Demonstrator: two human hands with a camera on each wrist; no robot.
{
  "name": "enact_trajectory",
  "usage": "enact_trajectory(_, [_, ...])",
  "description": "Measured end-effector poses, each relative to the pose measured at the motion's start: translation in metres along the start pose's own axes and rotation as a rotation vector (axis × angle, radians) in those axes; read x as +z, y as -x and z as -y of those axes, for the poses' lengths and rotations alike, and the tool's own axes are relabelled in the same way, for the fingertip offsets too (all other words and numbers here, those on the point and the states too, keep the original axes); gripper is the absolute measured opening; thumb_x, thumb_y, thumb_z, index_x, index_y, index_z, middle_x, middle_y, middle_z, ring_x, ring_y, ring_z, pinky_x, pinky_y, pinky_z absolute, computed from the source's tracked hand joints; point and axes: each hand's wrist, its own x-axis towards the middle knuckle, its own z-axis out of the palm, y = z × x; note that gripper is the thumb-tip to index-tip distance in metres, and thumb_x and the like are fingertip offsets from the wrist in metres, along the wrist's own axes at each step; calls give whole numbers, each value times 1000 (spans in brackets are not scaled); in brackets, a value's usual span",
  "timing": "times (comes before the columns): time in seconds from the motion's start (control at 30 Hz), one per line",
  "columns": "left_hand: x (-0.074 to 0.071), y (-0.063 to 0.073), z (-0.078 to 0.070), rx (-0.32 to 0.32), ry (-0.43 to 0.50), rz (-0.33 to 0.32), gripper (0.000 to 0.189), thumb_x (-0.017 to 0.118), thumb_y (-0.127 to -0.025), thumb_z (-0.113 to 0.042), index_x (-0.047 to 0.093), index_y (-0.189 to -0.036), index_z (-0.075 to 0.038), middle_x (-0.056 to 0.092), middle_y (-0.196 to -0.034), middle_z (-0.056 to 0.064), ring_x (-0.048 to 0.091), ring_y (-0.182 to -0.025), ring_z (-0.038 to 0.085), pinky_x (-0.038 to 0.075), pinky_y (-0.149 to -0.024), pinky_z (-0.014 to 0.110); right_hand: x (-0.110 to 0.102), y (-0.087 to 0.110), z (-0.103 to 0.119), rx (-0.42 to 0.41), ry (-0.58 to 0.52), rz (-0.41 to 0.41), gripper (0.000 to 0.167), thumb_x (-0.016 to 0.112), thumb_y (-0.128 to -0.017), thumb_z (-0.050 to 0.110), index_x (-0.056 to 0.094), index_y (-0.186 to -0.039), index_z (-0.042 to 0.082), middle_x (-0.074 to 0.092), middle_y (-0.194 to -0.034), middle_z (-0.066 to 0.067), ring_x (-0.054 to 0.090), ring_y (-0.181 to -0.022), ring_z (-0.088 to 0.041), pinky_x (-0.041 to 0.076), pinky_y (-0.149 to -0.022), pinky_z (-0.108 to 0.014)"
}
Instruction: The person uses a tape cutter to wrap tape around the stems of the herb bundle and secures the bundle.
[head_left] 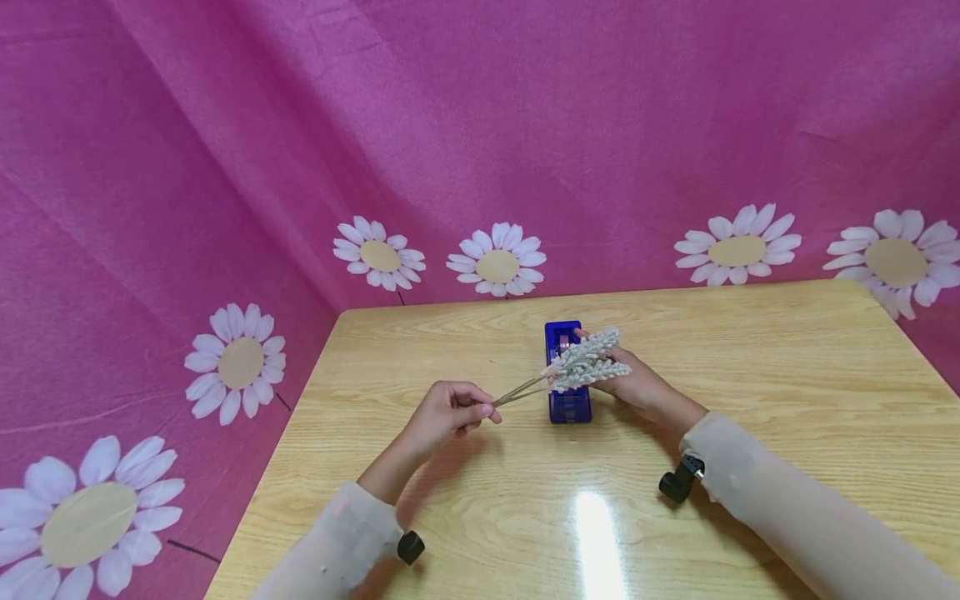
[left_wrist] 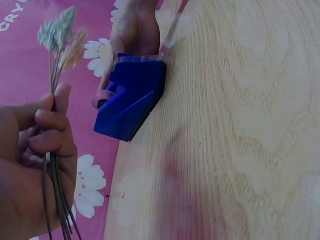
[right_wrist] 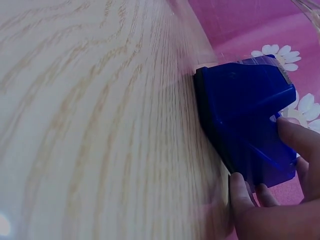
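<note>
My left hand [head_left: 453, 412] pinches the thin stems of a small bunch of flower sprigs [head_left: 588, 362]. Their pale, grainy heads point to the right, above a blue tape dispenser [head_left: 570, 410], and cover part of it in the head view. In the left wrist view the stems [left_wrist: 59, 195] run down past the palm, and one head looks greenish, another peach. My right hand [head_left: 637, 385] grips the dispenser from its right side; the right wrist view shows the thumb and fingers [right_wrist: 242, 192] around its end. A tape roll [left_wrist: 102, 97] sits in the dispenser.
The dispenser stands on a light wooden table [head_left: 360, 358], toward its far edge. A pink cloth [head_left: 600, 150] printed with white daisies hangs behind and at the left. Black wrist devices [head_left: 678, 479] are worn at both cuffs.
</note>
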Motion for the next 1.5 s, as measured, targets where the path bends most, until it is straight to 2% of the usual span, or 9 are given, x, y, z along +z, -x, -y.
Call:
enact_trajectory(0.07, [-1,1,0,-9,-33,31,22,66,-99,0,65,-111,19,77,-84,-1,43,-61,10,33,-51,22,0,1,1,-8,-37,13,73,62,-97,-4,28,-161,0,33,-159,-32,47,-136,-9,47,-100,-17])
enact_trajectory(0.2, [-4,1,1,-16,-84,90,21,65,-99,1,67,-112,18,78,-86,1,45,-62,10,34,-51,23,-2,4,5,-29,-89,45,81,62,-93,-10,22,-162,3,26,-159,-39,36,-145,-45,52,-95,-22])
enact_trajectory(0.3, [-5,1,3,-14,-111,127,20,64,-99,2,68,-112,17,78,-87,4,45,-63,8,34,-51,21,-2,6,7,-11,-97,48,85,60,-90,-17,21,-163,5,21,-161,-38,27,-145,-58,54,-93,-24])
enact_trajectory(0.5, [-8,1,7,4,-129,223,21,66,-98,2,67,-109,20,78,-90,14,46,-62,10,40,-53,26,2,7,11,100,-7,-12,78,67,-100,4,25,-164,14,26,-162,-33,32,-146,-53,51,-104,-45])
enact_trajectory(0.63, [-10,-1,10,-11,-128,281,21,66,-98,2,66,-108,21,77,-93,21,48,-62,13,48,-54,29,3,8,14,96,79,-31,74,67,-100,5,28,-163,10,33,-158,-36,36,-144,-53,47,-106,-55])
enact_trajectory(0.87, [-11,-1,11,-52,-158,322,14,66,-98,2,72,-107,11,73,-100,32,67,-72,21,52,-57,31,7,13,15,122,31,-69,69,69,-100,8,36,-160,9,35,-159,-31,38,-144,-50,44,-109,-53])
enact_trajectory(1.03, [-10,-2,11,-70,-198,351,13,66,-98,1,74,-106,7,72,-102,33,64,-72,25,53,-58,32,9,19,17,178,16,-87,67,70,-100,18,40,-160,16,38,-159,-26,39,-145,-48,43,-111,-57])
enact_trajectory(1.23, [-8,-5,15,-84,-237,377,12,66,-98,3,75,-104,7,73,-100,31,60,-70,21,51,-58,27,9,21,18,135,118,-103,59,71,-100,18,49,-153,7,49,-150,-28,52,-134,-46,53,-103,-48])
enact_trajectory(1.5, [-2,-9,17,-70,-275,397,11,66,-97,4,75,-102,8,74,-97,29,55,-62,18,46,-56,25,10,28,26,178,101,-55,49,71,-100,21,60,-140,-3,61,-140,-26,65,-120,-34,56,-97,-47])
